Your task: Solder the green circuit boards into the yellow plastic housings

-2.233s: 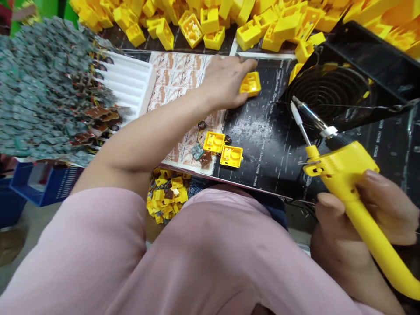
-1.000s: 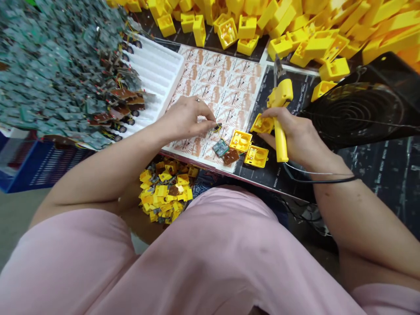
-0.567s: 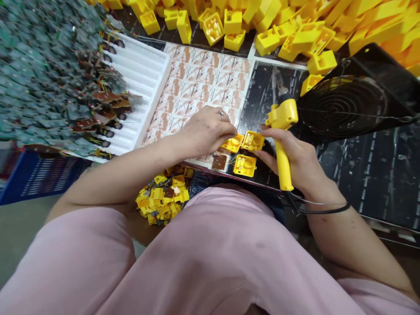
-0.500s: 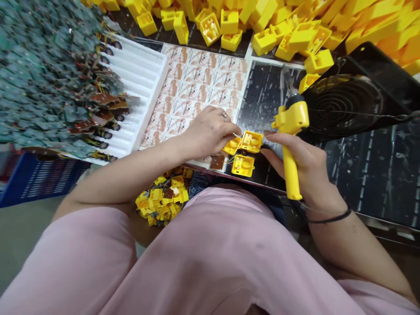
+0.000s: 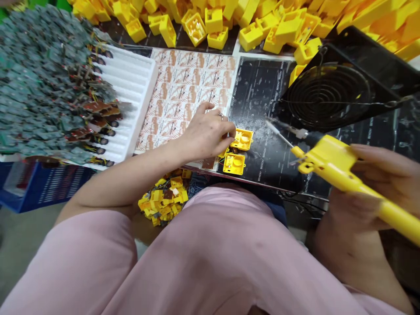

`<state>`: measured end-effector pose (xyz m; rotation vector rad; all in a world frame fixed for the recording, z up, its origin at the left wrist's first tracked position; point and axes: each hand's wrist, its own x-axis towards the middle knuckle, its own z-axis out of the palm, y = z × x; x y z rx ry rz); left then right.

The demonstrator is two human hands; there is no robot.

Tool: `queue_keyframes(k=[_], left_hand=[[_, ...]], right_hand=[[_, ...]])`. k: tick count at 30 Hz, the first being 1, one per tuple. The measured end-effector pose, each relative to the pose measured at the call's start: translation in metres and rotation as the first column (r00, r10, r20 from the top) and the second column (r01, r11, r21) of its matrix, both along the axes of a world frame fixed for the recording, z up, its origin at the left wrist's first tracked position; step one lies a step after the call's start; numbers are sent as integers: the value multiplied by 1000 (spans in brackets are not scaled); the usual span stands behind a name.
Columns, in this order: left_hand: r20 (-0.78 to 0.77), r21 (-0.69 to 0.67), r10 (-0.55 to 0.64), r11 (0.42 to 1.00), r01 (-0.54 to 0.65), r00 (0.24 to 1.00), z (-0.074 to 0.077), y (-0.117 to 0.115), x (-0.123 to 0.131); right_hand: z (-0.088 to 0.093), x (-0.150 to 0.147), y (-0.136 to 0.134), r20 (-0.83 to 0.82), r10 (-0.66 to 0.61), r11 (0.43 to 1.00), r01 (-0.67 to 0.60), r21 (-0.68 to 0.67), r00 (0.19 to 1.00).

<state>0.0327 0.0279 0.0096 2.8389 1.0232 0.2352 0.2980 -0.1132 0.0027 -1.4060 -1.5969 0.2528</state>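
Observation:
My left hand (image 5: pixel 211 133) is pinched at the left edge of a small open yellow plastic case (image 5: pixel 244 140); whatever sits between its fingertips is hidden. Just below lies a second open yellow case (image 5: pixel 234 164), and part of a third shows under my fingers. A small brown circuit board (image 5: pixel 208 163) with thin wires rests beside them at the table's near edge. On the right, my right hand (image 5: pixel 390 175) is wrapped round a yellow soldering gun (image 5: pixel 334 162). Its metal tip points up and left, over the black tabletop and apart from the cases.
A black fan (image 5: pixel 328 96) stands at the right. Yellow cases (image 5: pixel 251 37) are heaped along the back. On the left, a white foam tray (image 5: pixel 131 74) bears piled circuit boards (image 5: pixel 49 87). A printed sheet (image 5: pixel 183 83) covers the middle. Below are a blue crate (image 5: pixel 49 183) and more yellow cases (image 5: pixel 164 199).
My right hand has moved right, away from the cases, and the soldering gun has swung from upright to slanting. The left hand stays by the cases. The whole view has shifted slightly.

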Motion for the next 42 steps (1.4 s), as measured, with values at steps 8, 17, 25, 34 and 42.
queue_keyframes(k=[8,17,25,34,42], left_hand=[[-50,-86,28,996,-32,998,1,1,6],[-158,-58,-25,998,16,987,7,4,10],[-231,-74,-41,997,24,972,14,8,17],[-263,-92,-71,995,48,962,16,10,21],[-325,-103,-80,993,49,942,21,11,22]], right_hand=[[-10,-18,7,-247,-77,996,86,28,966],[-2,-15,11,0,157,979,-156,133,988],[6,-18,22,20,279,951,-279,132,960],[17,-9,27,8,349,927,-347,140,937],[8,-2,19,-82,253,964,-244,102,964]])
